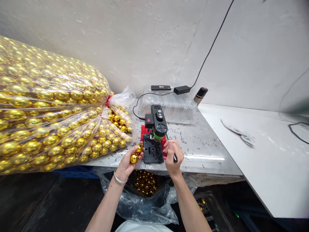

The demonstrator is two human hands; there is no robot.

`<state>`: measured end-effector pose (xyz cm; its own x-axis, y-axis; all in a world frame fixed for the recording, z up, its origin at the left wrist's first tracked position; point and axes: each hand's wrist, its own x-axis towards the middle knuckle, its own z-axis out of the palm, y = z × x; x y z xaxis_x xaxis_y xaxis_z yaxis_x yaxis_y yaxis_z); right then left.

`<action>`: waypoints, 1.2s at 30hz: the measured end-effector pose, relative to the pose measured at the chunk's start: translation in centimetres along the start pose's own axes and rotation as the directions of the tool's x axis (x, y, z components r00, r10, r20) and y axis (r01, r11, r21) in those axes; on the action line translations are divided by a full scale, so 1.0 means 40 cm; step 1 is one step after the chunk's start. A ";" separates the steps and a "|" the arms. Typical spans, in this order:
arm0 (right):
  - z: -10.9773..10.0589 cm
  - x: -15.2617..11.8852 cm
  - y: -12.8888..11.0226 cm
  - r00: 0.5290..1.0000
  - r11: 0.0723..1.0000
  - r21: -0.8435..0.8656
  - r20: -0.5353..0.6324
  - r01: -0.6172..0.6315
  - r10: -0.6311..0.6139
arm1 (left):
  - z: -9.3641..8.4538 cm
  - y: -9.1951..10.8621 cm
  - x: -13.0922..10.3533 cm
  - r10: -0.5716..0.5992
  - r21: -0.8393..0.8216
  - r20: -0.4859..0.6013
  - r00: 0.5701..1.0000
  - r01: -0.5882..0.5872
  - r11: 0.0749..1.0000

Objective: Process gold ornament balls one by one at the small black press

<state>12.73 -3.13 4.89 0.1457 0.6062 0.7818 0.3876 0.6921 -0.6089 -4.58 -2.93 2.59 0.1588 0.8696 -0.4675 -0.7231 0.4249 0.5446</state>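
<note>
My left hand [127, 161] has its fingers curled around shiny gold balls [134, 157], just left of the black base plate [152, 157]. Above that plate stands a small black machine [159, 122] with a green ring near its lower end. My right hand [173, 156] is closed on a black handle [175, 158] to the right of the machine's base. A red mat [144, 129] strewn with black bits lies under the machine.
Large clear bags of gold balls [50, 112] fill the left side. Behind the machine are a clear plastic box [169, 109], a power adapter [182, 90] and a spray can [201, 95]. A glove [238, 132] lies right. Below the table edge hangs an open bag of gold balls [146, 183].
</note>
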 end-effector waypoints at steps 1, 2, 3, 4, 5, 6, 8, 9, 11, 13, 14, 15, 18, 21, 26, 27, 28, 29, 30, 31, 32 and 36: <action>0.000 0.000 0.000 1.000 1.000 -0.002 0.001 0.003 -0.003 | -0.004 -0.009 0.004 -0.004 0.031 0.016 1.000 0.004 1.000; -0.001 0.001 -0.001 1.000 1.000 -0.005 0.002 0.006 -0.006 | -0.007 -0.016 0.010 -0.003 0.069 0.027 1.000 0.001 0.998; -0.001 0.001 -0.002 1.000 1.000 -0.007 0.004 0.007 -0.007 | -0.011 -0.021 0.016 0.010 0.112 0.032 0.999 -0.013 0.994; -0.001 0.002 -0.002 1.000 1.000 -0.010 0.005 0.007 -0.007 | -0.013 -0.026 0.025 0.028 0.161 0.030 0.999 -0.033 0.986; -0.002 0.003 -0.003 1.000 1.000 -0.014 0.006 0.008 -0.008 | -0.014 -0.029 0.034 0.054 0.215 0.021 0.998 -0.057 0.975; -0.002 0.004 -0.004 1.000 1.000 -0.018 0.008 0.010 -0.010 | -0.015 -0.033 0.045 0.086 0.276 0.007 0.996 -0.085 0.957; -0.003 0.006 -0.006 1.000 1.000 -0.024 0.011 0.014 -0.014 | -0.016 -0.039 0.070 0.155 0.410 -0.019 0.988 -0.134 0.902; -0.004 0.006 -0.007 1.000 1.000 -0.025 0.013 0.016 -0.016 | -0.016 -0.044 0.084 0.185 0.482 -0.021 0.983 -0.152 0.863; -0.004 0.006 -0.007 1.000 1.000 -0.025 0.019 0.014 -0.013 | -0.018 -0.053 0.111 0.242 0.622 0.019 0.970 -0.201 0.757; -0.004 0.005 -0.006 1.000 1.000 -0.026 0.022 0.011 -0.011 | -0.018 -0.063 0.135 0.292 0.738 0.113 0.950 -0.277 0.616; -0.004 0.004 -0.006 1.000 1.000 -0.027 0.022 0.011 -0.011 | -0.017 -0.067 0.143 0.308 0.781 0.166 0.937 -0.315 0.538; -0.004 0.004 -0.004 1.000 1.000 -0.028 0.022 0.011 -0.010 | -0.014 -0.069 0.149 0.317 0.819 0.212 0.924 -0.345 0.458; -0.005 0.002 -0.001 1.000 0.999 -0.033 0.025 0.012 -0.011 | 0.001 -0.068 0.149 0.296 0.914 0.297 0.908 -0.360 0.187; -0.006 0.001 0.001 0.999 0.999 -0.033 0.031 0.025 -0.024 | 0.020 -0.059 0.135 0.263 0.936 0.352 0.898 -0.345 -0.076; -0.007 0.002 -0.005 0.999 0.999 -0.037 0.031 0.016 -0.015 | 0.040 -0.064 0.124 0.249 0.889 0.422 0.872 -0.344 -0.304; -0.007 0.001 -0.006 1.000 0.999 -0.037 0.031 0.007 -0.006 | 0.042 -0.068 0.125 0.248 0.883 0.422 0.872 -0.333 -0.330; -0.008 0.001 -0.007 0.999 0.999 -0.036 0.032 0.000 0.001 | 0.043 -0.071 0.126 0.251 0.882 0.415 0.875 -0.319 -0.347; -0.008 0.000 -0.006 0.999 0.999 -0.034 0.034 -0.006 0.007 | 0.044 -0.074 0.127 0.256 0.884 0.406 0.877 -0.305 -0.355; -0.008 -0.003 -0.005 0.999 1.000 -0.028 0.037 -0.007 0.008 | 0.044 -0.077 0.128 0.263 0.887 0.396 0.880 -0.293 -0.356; -0.008 -0.006 -0.002 0.999 1.000 -0.021 0.038 -0.005 0.006 | 0.044 -0.079 0.129 0.269 0.892 0.388 0.882 -0.285 -0.351; -0.007 -0.011 0.003 0.999 1.000 -0.012 0.037 0.000 0.001 | 0.043 -0.080 0.129 0.274 0.896 0.382 0.883 -0.282 -0.344; 0.000 -0.045 0.034 0.999 1.000 0.006 0.025 0.025 -0.026 | 0.039 -0.083 0.130 0.282 0.895 0.396 0.874 -0.298 -0.333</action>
<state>13.01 -3.30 2.65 0.1132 0.5979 0.7935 0.3856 0.7096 -0.5897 -0.32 0.58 -0.56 0.2012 0.9793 0.0208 0.7948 -0.1757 0.5808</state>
